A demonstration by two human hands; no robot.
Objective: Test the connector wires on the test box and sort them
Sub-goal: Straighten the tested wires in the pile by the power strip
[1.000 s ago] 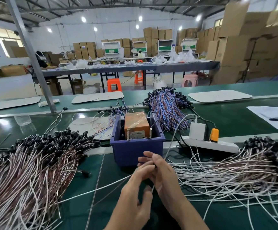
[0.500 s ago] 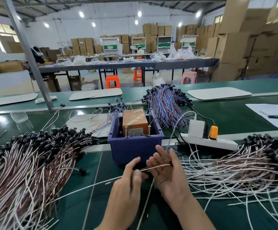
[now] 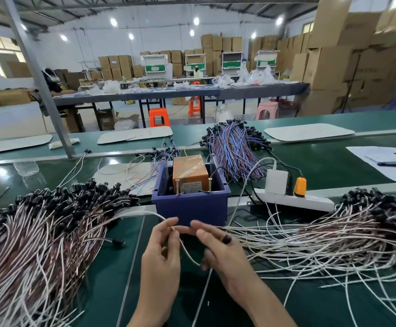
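Lying at the desk's left edge, a heap of brown connector wires (image 3: pixel 38 232); at centre, near the front edge, the left hand (image 3: pixel 161 260) pinches one white wire (image 3: pixel 187 253), and the right hand (image 3: pixel 225 256) grips it lower down, both just before the blue test box (image 3: pixel 189 208); loose white wires (image 3: pixel 322 239) spread toward the right edge.

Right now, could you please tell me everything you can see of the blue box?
The blue box looks like plastic, open-topped and upright on the green table. An orange block wrapped in clear tape sits inside, and two brass pins stand at its front rim. Dark leads run into it.
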